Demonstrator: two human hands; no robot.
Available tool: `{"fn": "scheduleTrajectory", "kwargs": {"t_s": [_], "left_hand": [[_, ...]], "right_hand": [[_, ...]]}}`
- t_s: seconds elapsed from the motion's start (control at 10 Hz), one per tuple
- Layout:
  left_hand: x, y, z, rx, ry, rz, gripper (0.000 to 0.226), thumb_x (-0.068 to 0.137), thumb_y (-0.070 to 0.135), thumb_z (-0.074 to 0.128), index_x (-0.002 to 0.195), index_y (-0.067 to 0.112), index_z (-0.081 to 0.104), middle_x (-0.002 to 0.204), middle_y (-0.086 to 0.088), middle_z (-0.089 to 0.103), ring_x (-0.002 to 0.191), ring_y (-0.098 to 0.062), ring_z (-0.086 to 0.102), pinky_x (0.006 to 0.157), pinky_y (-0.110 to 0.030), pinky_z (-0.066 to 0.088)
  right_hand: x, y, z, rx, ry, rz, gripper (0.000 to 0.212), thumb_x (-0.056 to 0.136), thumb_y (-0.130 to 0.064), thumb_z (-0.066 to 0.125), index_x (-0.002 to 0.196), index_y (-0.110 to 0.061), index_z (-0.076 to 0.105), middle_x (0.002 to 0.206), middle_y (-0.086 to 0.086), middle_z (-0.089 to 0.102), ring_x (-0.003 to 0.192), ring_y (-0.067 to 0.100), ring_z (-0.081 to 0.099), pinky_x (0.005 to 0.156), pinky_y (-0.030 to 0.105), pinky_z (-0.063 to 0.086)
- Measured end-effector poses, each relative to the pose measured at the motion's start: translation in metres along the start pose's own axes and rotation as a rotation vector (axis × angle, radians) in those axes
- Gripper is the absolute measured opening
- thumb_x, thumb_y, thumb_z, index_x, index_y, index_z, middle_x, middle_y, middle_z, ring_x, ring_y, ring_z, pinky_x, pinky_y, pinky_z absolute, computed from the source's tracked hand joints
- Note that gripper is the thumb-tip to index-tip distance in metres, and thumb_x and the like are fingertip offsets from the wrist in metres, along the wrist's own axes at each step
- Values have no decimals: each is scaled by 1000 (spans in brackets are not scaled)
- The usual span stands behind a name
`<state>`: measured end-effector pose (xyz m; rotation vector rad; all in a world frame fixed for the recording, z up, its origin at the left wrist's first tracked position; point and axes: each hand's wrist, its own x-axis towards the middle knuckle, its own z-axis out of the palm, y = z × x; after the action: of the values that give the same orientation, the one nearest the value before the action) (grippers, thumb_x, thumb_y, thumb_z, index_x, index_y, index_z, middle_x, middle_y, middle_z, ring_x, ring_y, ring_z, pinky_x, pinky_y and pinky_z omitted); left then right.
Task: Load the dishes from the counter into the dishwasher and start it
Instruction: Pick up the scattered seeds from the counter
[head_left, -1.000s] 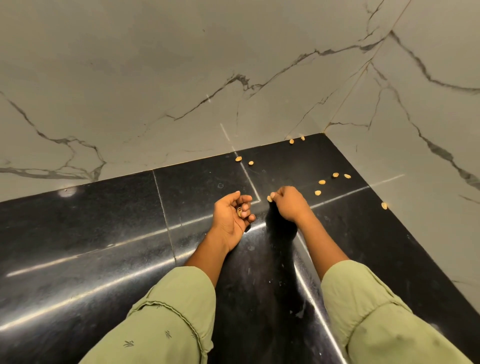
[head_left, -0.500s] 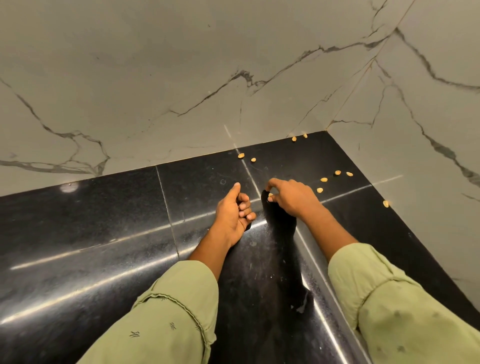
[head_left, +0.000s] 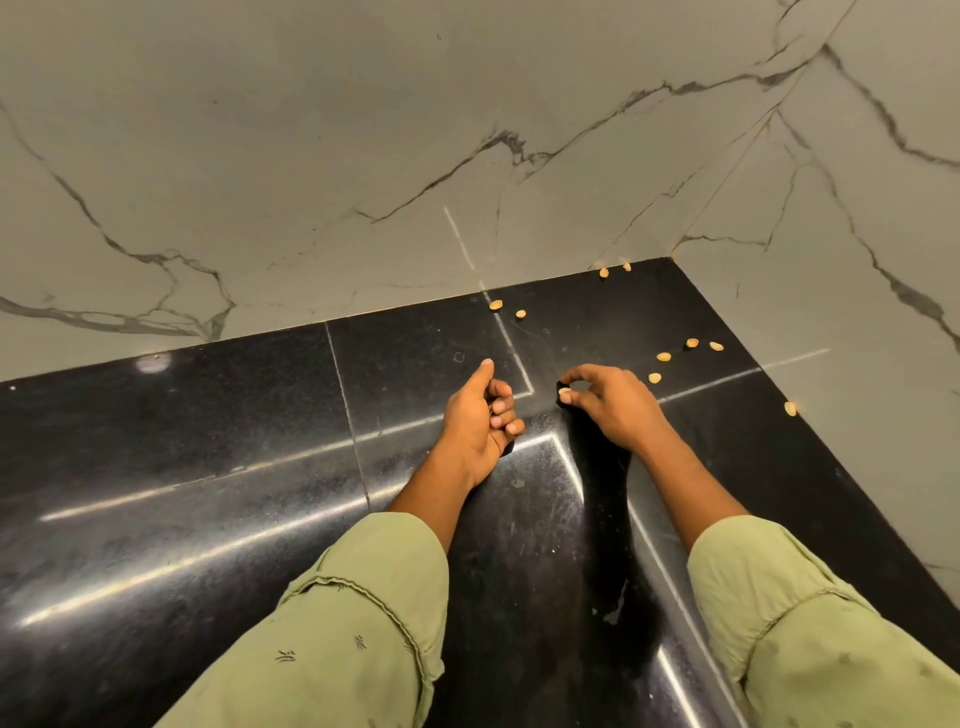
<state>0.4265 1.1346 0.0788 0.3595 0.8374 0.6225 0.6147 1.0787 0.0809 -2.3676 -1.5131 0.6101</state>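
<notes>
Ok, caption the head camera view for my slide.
Right hand pinches a nut shell from the black counter; left hand curled alongside.

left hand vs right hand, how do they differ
The left hand has fingers curled into its palm, thumb out; right hand is palm down, pinching a small pale piece. Left hand's grip hides any contents; right hand's shows. Right hand is nearer the scattered shells than left hand. Both are over the black counter.
</notes>
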Motion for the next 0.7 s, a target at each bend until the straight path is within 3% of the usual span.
{"fn": "scheduleTrajectory", "kwargs": {"t_s": [0.1,0.2,0.4,0.5,0.6,0.7], "left_hand": [[0,0,0,11,-2,0,48,104,37,45,63,12,49,46,2,33,41,-9,27,45,-24,28],[0,-1,0,10,1,1,49,104,37,45,63,12,49,46,2,33,40,-9,27,45,-24,28],[0,1,1,9,9,-2,48,104,37,45,63,12,49,47,2,33,42,-9,28,44,-23,28],[-2,0,2,16,21,-3,48,104,37,45,63,12,49,47,2,33,42,-9,28,44,-23,28],[-2,0,2,18,22,-1,48,104,37,45,63,12,49,47,2,33,42,-9,28,44,-23,28],[-2,-1,3,23,34,3,48,104,36,46,62,12,50,47,2,34,40,-9,28,43,-23,28]], "right_hand": [[-2,1,-2,-126,-11,-32,30,92,-44,62,121,-40,65,107,-2,71,102,23,63,80,37,51],[0,-1,-6,-217,19,-70,29,92,-46,61,119,-39,66,114,-2,71,105,24,64,82,39,53],[1,-7,-10,-309,15,-101,21,96,-41,57,113,-32,67,105,2,71,95,27,65,75,37,51],[-2,-13,-10,-480,-16,-123,25,102,-39,45,117,-23,58,100,6,69,87,29,64,72,39,51],[-8,-14,-2,-683,33,-199,25,106,-33,32,111,-14,47,91,8,68,77,32,64,59,38,43],[-11,-17,4,-666,30,-155,23,107,-30,31,110,-12,44,93,11,68,81,35,64,60,37,35]]}}
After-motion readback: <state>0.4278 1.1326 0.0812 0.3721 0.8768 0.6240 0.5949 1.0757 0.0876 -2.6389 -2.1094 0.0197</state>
